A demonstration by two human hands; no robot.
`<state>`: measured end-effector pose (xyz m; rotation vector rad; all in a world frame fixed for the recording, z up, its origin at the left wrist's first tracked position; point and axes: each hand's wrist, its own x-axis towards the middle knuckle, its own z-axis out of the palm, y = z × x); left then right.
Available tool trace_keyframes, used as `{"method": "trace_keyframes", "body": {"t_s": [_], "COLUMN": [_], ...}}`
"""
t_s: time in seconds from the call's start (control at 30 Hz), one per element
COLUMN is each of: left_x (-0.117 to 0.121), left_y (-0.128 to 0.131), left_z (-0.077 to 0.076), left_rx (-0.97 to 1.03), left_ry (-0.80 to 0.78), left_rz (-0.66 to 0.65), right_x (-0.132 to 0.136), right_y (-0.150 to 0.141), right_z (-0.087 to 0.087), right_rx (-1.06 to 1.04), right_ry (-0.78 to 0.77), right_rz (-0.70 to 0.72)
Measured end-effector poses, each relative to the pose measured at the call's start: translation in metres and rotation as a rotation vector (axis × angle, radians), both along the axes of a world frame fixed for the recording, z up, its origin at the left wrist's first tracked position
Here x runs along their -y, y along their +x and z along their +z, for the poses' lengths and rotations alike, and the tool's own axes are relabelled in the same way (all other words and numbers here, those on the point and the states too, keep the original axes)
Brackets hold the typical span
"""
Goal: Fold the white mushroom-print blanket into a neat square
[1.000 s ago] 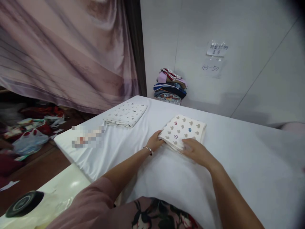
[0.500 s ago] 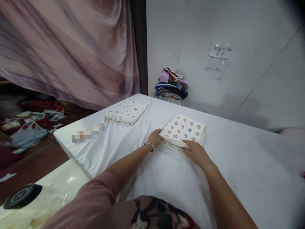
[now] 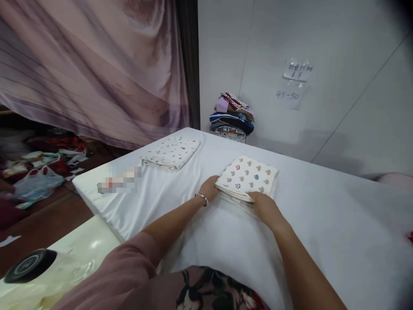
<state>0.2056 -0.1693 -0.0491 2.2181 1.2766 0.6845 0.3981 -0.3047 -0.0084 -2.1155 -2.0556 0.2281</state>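
Observation:
A white cloth printed with mushrooms [image 3: 247,174] lies folded in layers on the white-covered table [image 3: 322,206]. My left hand [image 3: 209,188], with a bracelet at the wrist, grips the near left corner of this cloth. At its near right edge my right hand [image 3: 263,206] is closed on the layers, thumb on top; the fingers underneath are hidden. Farther left rests a second folded cloth [image 3: 172,153], white with small scattered prints, which neither hand touches.
A blurred-out item [image 3: 119,179] lies at the table's left edge. Folded clothes [image 3: 231,116] are stacked by the wall behind. A pink curtain [image 3: 106,64] hangs at left, above bags [image 3: 38,183] on the floor. A black round object [image 3: 30,265] sits near left.
Both hands keep hold of the mushroom-print cloth, and its near edge lies slightly flatter. The right hand has shifted only a little. Everything else looks the same.

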Motion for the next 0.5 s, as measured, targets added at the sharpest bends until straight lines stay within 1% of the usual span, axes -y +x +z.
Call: {"method": "trace_keyframes", "body": {"t_s": [0.07,0.17,0.23,0.33,0.43,0.5], "left_x": [-0.001,0.0,-0.002,-0.008,-0.014,-0.013], "left_y": [-0.001,-0.003,-0.008,-0.016,-0.021,-0.018], "left_z": [-0.002,-0.006,-0.008,-0.009,0.0,0.013], "left_rx": [-0.007,-0.005,-0.002,-0.026,-0.077,-0.064], "left_ry": [0.012,0.04,0.093,0.183,0.217,0.247], "left_rz": [-0.013,-0.038,-0.094,-0.192,-0.259,-0.336], "right_x": [0.001,0.002,0.002,0.002,0.0,0.0], "right_y": [0.0,-0.008,-0.014,-0.02,-0.022,-0.022], "right_z": [0.001,0.002,0.004,0.005,0.007,0.007], "right_rx": [0.021,0.083,0.127,0.153,0.144,0.138], "right_ry": [-0.014,-0.047,-0.068,-0.076,-0.069,-0.061], "right_rz": [-0.021,0.014,0.044,0.051,0.035,0.026]}}
